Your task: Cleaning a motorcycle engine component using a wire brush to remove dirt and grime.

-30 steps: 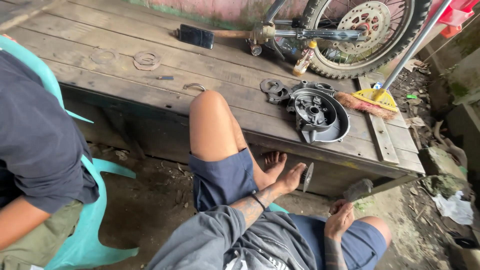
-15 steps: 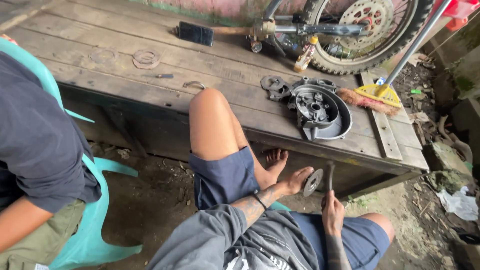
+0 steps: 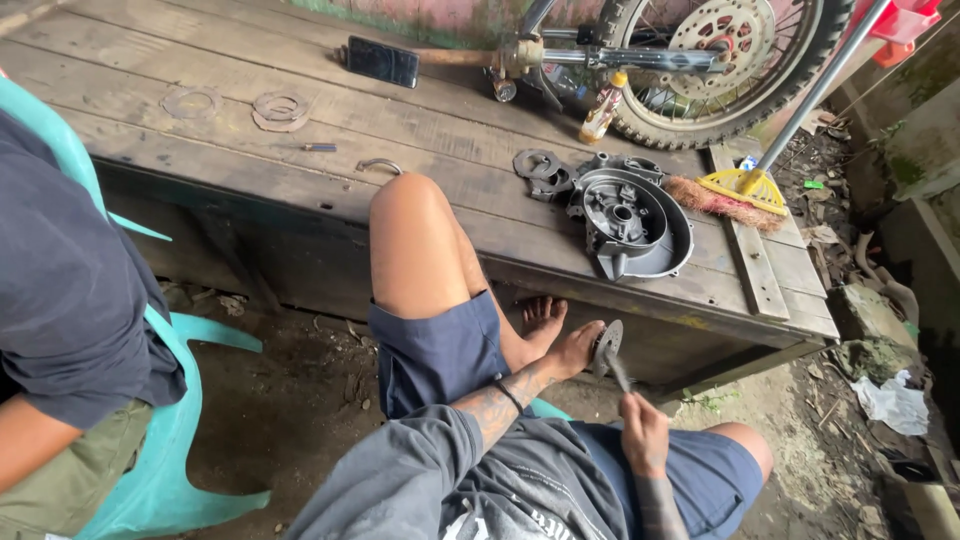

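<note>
Weathered plank bench (image 3: 250,160) behind; my left hand (image 3: 578,348) pinches a grey round metal plate (image 3: 607,345) upright, while my right hand (image 3: 643,432), at its five o'clock, grips a thin rod (image 3: 619,374) touching it.

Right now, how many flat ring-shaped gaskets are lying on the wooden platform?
2. One gasket lies near the platform's far left; a second gasket lies just right of it. More could be hidden behind the engine cover.
</note>
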